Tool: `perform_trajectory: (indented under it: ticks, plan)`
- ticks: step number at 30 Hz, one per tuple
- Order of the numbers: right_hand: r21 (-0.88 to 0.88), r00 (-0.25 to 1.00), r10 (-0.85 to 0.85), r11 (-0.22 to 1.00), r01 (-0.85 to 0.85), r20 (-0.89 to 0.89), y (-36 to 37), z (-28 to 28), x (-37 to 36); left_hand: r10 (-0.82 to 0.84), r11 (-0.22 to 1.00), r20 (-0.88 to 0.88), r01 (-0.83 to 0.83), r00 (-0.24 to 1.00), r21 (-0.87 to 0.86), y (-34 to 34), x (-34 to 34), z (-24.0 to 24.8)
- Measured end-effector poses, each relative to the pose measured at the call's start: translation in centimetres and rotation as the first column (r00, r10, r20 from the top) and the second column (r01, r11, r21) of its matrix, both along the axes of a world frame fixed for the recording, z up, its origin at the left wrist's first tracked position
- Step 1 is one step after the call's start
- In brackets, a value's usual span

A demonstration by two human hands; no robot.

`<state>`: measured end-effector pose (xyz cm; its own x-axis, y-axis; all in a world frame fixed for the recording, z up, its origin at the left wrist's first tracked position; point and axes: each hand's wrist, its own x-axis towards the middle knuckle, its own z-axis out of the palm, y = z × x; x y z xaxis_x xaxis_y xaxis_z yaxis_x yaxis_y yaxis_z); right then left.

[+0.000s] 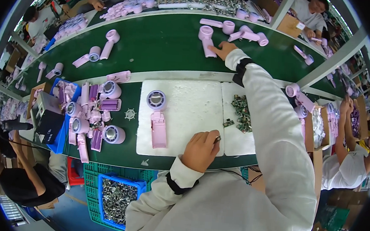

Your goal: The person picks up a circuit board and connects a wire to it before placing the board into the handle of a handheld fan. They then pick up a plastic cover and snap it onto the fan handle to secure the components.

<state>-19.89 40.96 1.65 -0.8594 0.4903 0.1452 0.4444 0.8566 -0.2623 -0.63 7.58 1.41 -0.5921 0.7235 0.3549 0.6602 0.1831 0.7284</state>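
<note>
Two white foam boards [194, 109] lie edge to edge on my green counter [130, 96], the larger bearing a pink handheld fan [159, 133], the smaller heaped with circuit boards [242, 113]. To their left sit a white wheel-shaped piece [129, 114], loose pink fan parts [95, 117] and a blue bin [59, 145]; beyond a pale rail [175, 75], more fans [206, 32] dot a second green surface [155, 49].

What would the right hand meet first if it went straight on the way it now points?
Most likely the pink fan just left of the right hand, at its handle; they look about to touch or touching, depth being unclear.
</note>
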Motion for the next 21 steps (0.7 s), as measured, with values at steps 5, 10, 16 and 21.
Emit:
perform_trajectory:
  ticks: [5,10,16,21]
  plan:
    - [-0.630,0.982,0.074,0.774,0.054,0.176,0.9,-0.7,-2.2,0.235,0.972,-0.084,-0.236,0.968,0.002,-3.7,-1.1,0.3]
    - [-0.671,0.985,0.172,0.728,-0.138,-0.016,-0.7,3.2,1.3,0.317,0.948,-0.165,-0.319,0.934,0.013,-4.8,-1.3,0.7]
    - [-0.205,0.840,0.518,0.850,-0.485,0.160,-10.4,8.8,14.3,0.223,0.955,0.398,-0.282,0.890,0.095,-6.2,-0.2,0.4]
    - [-0.043,0.803,0.507,0.852,-0.521,0.314,-19.0,7.7,21.1,0.027,0.983,0.429,-0.102,0.903,0.153,-6.9,0.9,1.4]
